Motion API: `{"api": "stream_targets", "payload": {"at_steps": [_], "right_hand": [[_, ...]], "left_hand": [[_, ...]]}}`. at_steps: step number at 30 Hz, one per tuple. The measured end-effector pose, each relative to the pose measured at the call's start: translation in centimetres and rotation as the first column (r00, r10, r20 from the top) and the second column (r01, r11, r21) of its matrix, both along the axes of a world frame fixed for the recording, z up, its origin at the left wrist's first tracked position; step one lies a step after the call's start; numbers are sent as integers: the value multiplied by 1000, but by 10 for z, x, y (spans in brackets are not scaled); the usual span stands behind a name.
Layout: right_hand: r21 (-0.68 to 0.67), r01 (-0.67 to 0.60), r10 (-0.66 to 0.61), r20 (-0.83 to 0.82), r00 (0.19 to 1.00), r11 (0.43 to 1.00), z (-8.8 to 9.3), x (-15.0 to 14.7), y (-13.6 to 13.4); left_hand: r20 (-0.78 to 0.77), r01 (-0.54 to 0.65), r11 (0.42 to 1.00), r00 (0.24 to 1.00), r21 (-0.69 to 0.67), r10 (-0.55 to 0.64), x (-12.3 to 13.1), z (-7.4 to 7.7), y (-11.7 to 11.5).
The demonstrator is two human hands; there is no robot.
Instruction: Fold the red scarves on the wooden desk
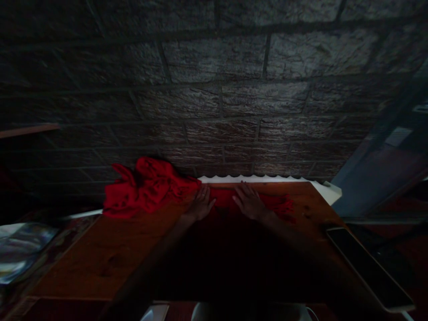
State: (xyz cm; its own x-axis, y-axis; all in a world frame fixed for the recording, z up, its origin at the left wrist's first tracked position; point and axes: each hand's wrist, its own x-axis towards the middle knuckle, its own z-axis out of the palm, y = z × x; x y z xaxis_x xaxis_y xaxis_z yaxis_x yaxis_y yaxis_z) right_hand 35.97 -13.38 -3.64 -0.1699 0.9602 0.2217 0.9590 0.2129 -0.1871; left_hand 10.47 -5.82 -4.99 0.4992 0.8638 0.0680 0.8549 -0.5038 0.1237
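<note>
Both of my hands lie palm down near the far edge of a wooden table (123, 256). Under them a red fringed cloth (222, 195) is spread flat, its fringe showing to the right. My left hand (200, 203) presses on its left part, fingers stretched out, with a ring on one finger. Over on the right part rests my right hand (249, 201), fingers spread. Left of my left hand, a crumpled heap of red cloth (147, 187) sits at the table's far left corner. Deep shadow hides the near part of the spread cloth.
A stone-block wall (220, 98) rises behind the table, with a white scalloped strip (254, 179) along the edge. A dark-screened phone (369, 267) lies at the right edge. Clear plastic packaging (23, 249) is at the far left. A door (391, 147) stands at right.
</note>
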Motion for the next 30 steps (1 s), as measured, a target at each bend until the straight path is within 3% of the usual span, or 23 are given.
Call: {"api": "stream_targets", "payload": {"at_steps": [4,8,12,18,23,26,30], "right_hand": [[-17,-9,9,34,999,1000,-16,-11,13],[19,5,-7,70,998,1000,-26,-6,14],[24,5,-7,89,996,1000,-25,-6,12],[28,12,-15,90,996,1000,-23,-8,10],[-155,-16,24,49,999,988,-13,4,22],[-175,-21,26,23,999,984,-15,16,25],[-13,-63,64,46,997,998,-26,21,17]], "left_hand": [[21,2,1000,1000,-19,-1,3,-8,2],[32,-8,999,999,-40,9,3,-2,4],[37,32,999,999,-10,-31,1,2,-10],[26,6,1000,1000,16,-7,-6,-3,-37],[3,17,996,1000,-85,-17,-8,9,-36],[19,56,997,998,-59,-55,-4,15,-57],[64,180,981,981,74,-185,16,2,-114]]}}
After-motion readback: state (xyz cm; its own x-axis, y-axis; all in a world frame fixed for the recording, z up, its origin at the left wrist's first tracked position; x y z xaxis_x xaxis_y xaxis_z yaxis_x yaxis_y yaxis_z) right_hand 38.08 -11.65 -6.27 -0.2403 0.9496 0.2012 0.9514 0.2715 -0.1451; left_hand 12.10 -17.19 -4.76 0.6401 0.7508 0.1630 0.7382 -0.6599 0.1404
